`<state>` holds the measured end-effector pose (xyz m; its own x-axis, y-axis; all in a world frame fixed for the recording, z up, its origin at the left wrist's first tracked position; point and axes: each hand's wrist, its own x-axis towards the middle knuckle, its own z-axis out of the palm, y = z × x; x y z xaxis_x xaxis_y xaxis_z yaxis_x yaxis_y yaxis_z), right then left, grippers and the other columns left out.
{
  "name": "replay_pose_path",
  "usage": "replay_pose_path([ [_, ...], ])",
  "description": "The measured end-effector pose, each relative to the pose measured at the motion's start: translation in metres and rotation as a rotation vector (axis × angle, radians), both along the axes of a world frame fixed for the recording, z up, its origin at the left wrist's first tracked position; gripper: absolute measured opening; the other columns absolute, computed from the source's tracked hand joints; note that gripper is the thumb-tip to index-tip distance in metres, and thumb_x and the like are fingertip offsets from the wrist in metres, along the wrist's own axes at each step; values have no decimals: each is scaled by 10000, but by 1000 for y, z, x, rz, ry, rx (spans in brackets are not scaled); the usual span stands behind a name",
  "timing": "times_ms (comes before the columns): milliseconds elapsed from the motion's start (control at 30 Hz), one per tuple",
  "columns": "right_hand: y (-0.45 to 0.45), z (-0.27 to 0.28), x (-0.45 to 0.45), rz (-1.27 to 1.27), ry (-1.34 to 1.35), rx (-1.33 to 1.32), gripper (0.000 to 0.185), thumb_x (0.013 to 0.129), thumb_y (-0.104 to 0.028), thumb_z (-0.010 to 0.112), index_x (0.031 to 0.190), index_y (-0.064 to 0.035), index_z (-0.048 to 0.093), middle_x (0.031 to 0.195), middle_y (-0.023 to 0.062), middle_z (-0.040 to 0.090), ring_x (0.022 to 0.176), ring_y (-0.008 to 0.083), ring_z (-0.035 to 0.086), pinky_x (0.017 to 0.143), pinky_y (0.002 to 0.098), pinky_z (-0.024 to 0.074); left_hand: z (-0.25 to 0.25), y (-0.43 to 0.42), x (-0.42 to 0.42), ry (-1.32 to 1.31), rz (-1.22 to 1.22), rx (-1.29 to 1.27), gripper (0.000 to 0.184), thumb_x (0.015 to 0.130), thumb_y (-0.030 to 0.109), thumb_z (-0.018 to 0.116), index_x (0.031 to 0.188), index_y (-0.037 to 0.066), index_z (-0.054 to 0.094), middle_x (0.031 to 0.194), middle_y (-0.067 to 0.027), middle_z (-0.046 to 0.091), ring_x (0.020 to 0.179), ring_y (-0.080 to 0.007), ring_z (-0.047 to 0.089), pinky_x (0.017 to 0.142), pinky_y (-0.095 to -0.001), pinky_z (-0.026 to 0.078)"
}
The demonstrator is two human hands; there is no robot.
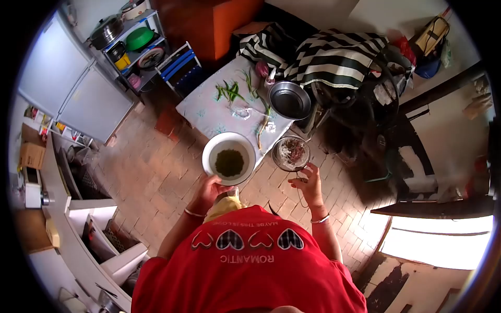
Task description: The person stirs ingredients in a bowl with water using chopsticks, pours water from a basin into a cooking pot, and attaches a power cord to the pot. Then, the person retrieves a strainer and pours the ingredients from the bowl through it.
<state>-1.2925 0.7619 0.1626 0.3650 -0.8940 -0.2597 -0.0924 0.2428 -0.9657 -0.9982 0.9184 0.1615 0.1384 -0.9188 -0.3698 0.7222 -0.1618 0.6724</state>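
Note:
My left hand [210, 189] grips the near rim of a white bowl [209, 151], with thumb and fingers closed on its edge. Finely broken green stuff, perhaps chopped greens, lies in the bottom. The bowl is at the near corner of the cloth-covered table [201, 107]. To the right, my right hand [311, 187] has its fingers apart beside a round bin [275, 155] with a clear liner and reddish scraps inside. A thin wire loop hangs below those fingers; whether they touch it or the bin I cannot tell.
Green peppers [229, 92], a metal basin [290, 100] and a purple onion [262, 69] are on the table. Striped cloth [339, 57] covers things behind. A shelf rack [133, 41] and fridge [78, 83] stand left; open drawers [112, 235] jut out near left.

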Motion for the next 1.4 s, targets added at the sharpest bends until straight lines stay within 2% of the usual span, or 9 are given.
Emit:
replay_pose_path([
  [133, -32, -25, 20, -171, -103, 87, 819, 811, 111, 581, 1437, 3, 64, 1145, 238, 574, 889, 315, 666, 705, 313, 558, -17, -74, 26, 45, -32, 66, 366, 847, 105, 468, 1196, -3, 495, 1079, -119, 601, 940, -201, 630, 796, -374, 555],
  [233, -61, -37, 30, -231, -233, 235, 628, 830, 77, 567, 1380, 36, 267, 1072, 192, 615, 900, 264, 661, 734, 294, 544, -17, -130, 39, 12, -112, 101, 394, 828, 120, 480, 1206, 8, 490, 1067, -116, 607, 929, -207, 637, 796, -377, 556],
  [267, -72, -43, 32, -222, -275, 319, 442, 852, 35, 548, 1280, 31, 437, 1012, 136, 636, 889, 195, 644, 739, 269, 522, -13, -149, 41, -2, -124, 86, 463, 808, 113, 489, 1263, 39, 438, 1098, -122, 595, 936, -220, 639, 777, -373, 566],
  [300, -82, -57, 33, -209, -314, 347, 344, 864, 9, 536, 1206, 18, 499, 976, 91, 628, 836, 148, 622, 703, 246, 500, -22, -166, 43, -1, -130, 85, 488, 802, 108, 490, 1280, 47, 416, 1114, -123, 588, 939, -225, 639, 766, -368, 571],
  [367, -107, -79, 39, -217, -416, 419, 342, 865, 5, 531, 1204, -1, 490, 929, 68, 614, 784, 128, 596, 657, 239, 481, -44, -198, 47, 0, -143, 89, 540, 790, 97, 493, 1315, 64, 371, 1147, -127, 573, 946, -236, 640, 744, -358, 580],
  [500, -165, -122, 52, -193, -551, 366, 363, 913, -35, 496, 1273, -51, 448, 872, 59, 591, 654, 116, 547, 537, 220, 441, -50, -269, 43, -95, -170, 80, 500, 791, 110, 512, 1279, 27, 443, 1172, -123, 581, 992, -236, 627, 785, -382, 567],
  [700, -249, -150, 68, -122, -404, 371, 452, 954, -103, 465, 1391, -90, 351, 726, 46, 574, 502, 102, 505, 456, 223, 424, -86, -368, 27, -110, -138, 178, 610, 766, 37, 479, 1352, 101, 320, 1227, -119, 525, 993, -255, 629, 732, -396, 592],
  [1033, -366, -209, 75, -88, -368, 306, 484, 949, -82, 482, 1412, -66, 344, 717, 42, 584, 520, 77, 492, 496, 212, 438, -129, -506, 15, -328, -104, 284, 532, 740, 23, 490, 1235, 66, 300, 1185, -139, 498, 956, -279, 624, 725, -424, 586],
  [1400, -413, -258, 88, -97, -413, 343, 466, 960, -83, 466, 1413, -121, 364, 732, 79, 608, 549, 118, 551, 504, 236, 461, -161, -578, 7, -515, -36, 463, 534, 751, -12, 481, 1235, 83, 278, 1161, -145, 488, 966, -269, 597, 677, -435, 586],
])
